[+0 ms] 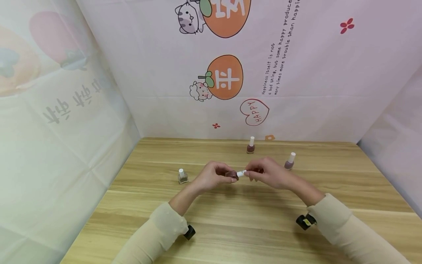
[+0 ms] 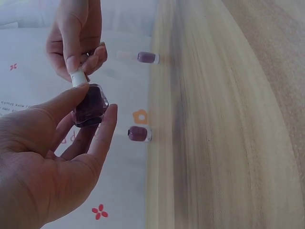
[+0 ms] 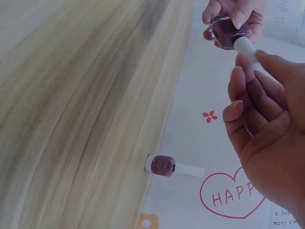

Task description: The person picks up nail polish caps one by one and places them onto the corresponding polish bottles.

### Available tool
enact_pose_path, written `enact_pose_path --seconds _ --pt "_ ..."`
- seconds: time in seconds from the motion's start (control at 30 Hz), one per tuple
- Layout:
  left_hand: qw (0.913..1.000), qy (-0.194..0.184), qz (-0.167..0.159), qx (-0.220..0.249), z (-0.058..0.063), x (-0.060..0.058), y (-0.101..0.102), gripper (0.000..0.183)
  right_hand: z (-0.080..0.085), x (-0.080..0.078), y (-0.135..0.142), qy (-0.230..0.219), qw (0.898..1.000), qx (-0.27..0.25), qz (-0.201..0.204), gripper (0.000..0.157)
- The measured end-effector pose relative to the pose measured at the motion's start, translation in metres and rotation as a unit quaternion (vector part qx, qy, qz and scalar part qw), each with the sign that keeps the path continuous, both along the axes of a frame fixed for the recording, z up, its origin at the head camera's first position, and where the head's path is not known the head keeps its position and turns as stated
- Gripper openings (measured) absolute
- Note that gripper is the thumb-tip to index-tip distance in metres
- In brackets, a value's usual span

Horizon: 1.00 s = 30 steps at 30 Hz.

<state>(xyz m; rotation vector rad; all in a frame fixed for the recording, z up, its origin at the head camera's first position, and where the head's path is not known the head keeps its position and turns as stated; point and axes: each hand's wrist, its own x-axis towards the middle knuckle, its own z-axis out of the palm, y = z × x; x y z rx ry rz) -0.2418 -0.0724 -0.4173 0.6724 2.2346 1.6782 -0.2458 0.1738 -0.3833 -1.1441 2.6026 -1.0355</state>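
Observation:
Between the two hands, a dark plum nail polish bottle (image 1: 232, 174) lies tilted on its side above the table. My left hand (image 1: 212, 176) grips its glass body, thumb on one face and fingers round the other side, as the left wrist view shows. My right hand (image 1: 268, 173) pinches the white cap (image 3: 245, 47) between thumb and index finger. The cap sits at the bottle's neck. In the right wrist view the other right fingers are loosely curled beside the cap.
On the wooden table (image 1: 230, 227) stand three more white-capped bottles: a greyish clear bottle (image 1: 182, 177) at left, a plum bottle (image 1: 250, 148) behind the hands and a mauve bottle (image 1: 289, 163) at right. A printed white cloth (image 1: 158, 80) hangs along the back and sides.

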Motion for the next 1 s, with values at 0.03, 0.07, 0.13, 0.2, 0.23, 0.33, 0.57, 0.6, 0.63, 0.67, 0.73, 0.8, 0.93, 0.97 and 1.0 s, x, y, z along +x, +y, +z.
enact_pose_path --seconds 0.03,0.07,0.13,0.2,0.23,0.33,0.57,0.6,0.63,0.67,0.73,0.8,0.93,0.97,1.0 --pt "1.0000 0.002 0.000 0.000 0.0003 0.0004 0.0003 0.013 -0.0002 0.0000 -0.0005 0.000 1.000 0.004 0.003 0.018" --pt "1.0000 0.004 -0.001 0.000 0.0005 0.0006 0.0006 0.014 -0.0004 -0.0003 -0.0011 0.002 1.000 0.010 0.004 0.023" --pt "1.0000 0.007 -0.002 -0.001 0.0008 0.0009 0.0011 0.014 -0.0017 -0.0011 -0.0018 0.004 1.000 0.021 0.007 0.031" --pt "1.0000 0.006 -0.003 0.000 0.0009 0.0010 0.0012 0.014 -0.0031 -0.0019 -0.0021 0.003 1.000 0.026 0.010 0.034" --pt "1.0000 0.005 -0.003 0.000 0.0010 0.0012 0.0012 0.014 -0.0035 -0.0020 -0.0021 0.001 1.000 0.026 0.011 0.035" --pt "1.0000 0.001 -0.004 0.000 0.0005 0.0009 0.0008 0.013 -0.0042 -0.0015 -0.0014 -0.007 1.000 0.023 0.009 0.031" --pt "0.9998 -0.009 0.009 -0.013 -0.0002 -0.0002 -0.0011 0.013 -0.0024 0.0018 -0.0014 -0.011 1.000 0.008 0.019 0.038" --pt "0.9998 -0.009 0.009 -0.012 0.0001 -0.0001 -0.0012 0.013 -0.0019 0.0019 -0.0019 -0.010 1.000 0.004 0.019 0.036" --pt "0.9999 -0.009 0.008 -0.011 0.0005 0.0001 -0.0010 0.013 -0.0017 0.0017 -0.0022 -0.011 1.000 0.001 0.019 0.033" --pt "0.9999 -0.008 0.007 -0.011 0.0008 0.0004 -0.0008 0.014 -0.0018 0.0014 -0.0025 -0.011 1.000 -0.001 0.018 0.028" --pt "0.9999 -0.005 0.005 -0.007 0.0015 0.0010 -0.0002 0.014 -0.0025 0.0004 -0.0028 -0.013 1.000 -0.004 0.014 0.017" --pt "1.0000 0.000 0.002 -0.004 0.0017 0.0015 0.0006 0.015 -0.0029 -0.0005 -0.0031 -0.012 1.000 0.001 0.009 0.011" --pt "0.9999 0.008 -0.001 -0.010 0.0012 0.0022 0.0023 0.015 -0.0038 -0.0015 -0.0053 0.005 0.999 0.032 0.005 0.027" --pt "0.9999 0.009 -0.001 -0.012 0.0011 0.0023 0.0026 0.015 -0.0040 -0.0017 -0.0059 0.009 0.999 0.039 0.003 0.031" --pt "0.9998 0.009 -0.002 -0.015 0.0012 0.0025 0.0029 0.015 -0.0040 -0.0017 -0.0064 0.012 0.999 0.044 0.000 0.034"
